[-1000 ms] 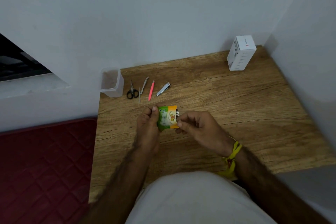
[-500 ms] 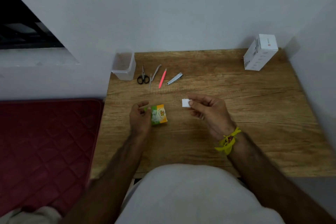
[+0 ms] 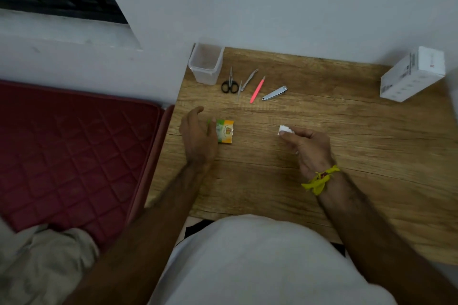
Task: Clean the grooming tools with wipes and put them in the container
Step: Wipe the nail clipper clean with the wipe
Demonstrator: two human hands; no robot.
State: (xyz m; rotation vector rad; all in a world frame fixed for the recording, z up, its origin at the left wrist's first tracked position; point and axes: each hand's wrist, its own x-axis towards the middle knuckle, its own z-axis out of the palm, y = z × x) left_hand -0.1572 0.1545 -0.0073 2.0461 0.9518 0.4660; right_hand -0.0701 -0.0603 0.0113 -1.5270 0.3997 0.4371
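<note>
The right hand (image 3: 309,148), right of centre, is pinching a small folded white wipe (image 3: 285,129) at its fingertips. The left hand (image 3: 199,136) is resting against the green-and-orange wipe sachet (image 3: 225,131), fingers loosely spread. The black-handled scissors (image 3: 230,83), steel tweezers (image 3: 246,80), pink tweezers (image 3: 257,89) and steel nail clipper (image 3: 275,93) are lying at upper centre, uncleaned. The wipe, pinched by one edge, is risking slipping free. The clear plastic container (image 3: 205,64) appears to be holding nothing.

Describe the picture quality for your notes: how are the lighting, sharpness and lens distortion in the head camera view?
Head view: dim, flat light, soft shadows, no glare; the scissors and nail clipper read fairly sharp, the left hand and right hand slightly soft; wide-angle bending tilts the white box and the table edges.
</note>
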